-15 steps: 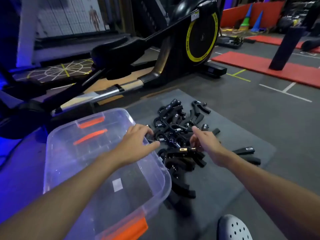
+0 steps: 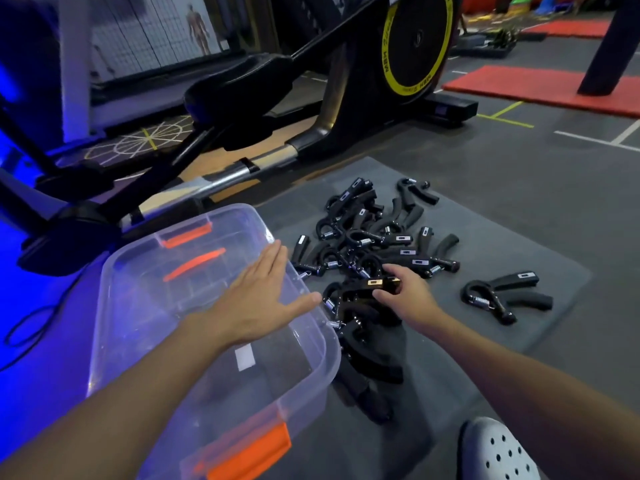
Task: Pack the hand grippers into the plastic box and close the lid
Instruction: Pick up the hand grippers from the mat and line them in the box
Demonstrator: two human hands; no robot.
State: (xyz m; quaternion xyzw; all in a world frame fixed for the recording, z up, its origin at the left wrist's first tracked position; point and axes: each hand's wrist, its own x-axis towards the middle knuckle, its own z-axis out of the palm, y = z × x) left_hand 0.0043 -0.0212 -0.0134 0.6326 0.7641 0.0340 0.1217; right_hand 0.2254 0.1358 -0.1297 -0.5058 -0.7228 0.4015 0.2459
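Dark gym floor, grey mat spread on it, heap of black hand grippers mid-mat, one hand gripper apart near the mat's right edge, clear plastic box at the mat's left edge, elliptical trainer behind the mat.

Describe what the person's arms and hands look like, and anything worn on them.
The left forearm and right forearm are bare, with no sleeve in view up to the frame edge. The left hand and right hand wear no gloves. No watch, bracelet, ring, tape or marking shows on either.
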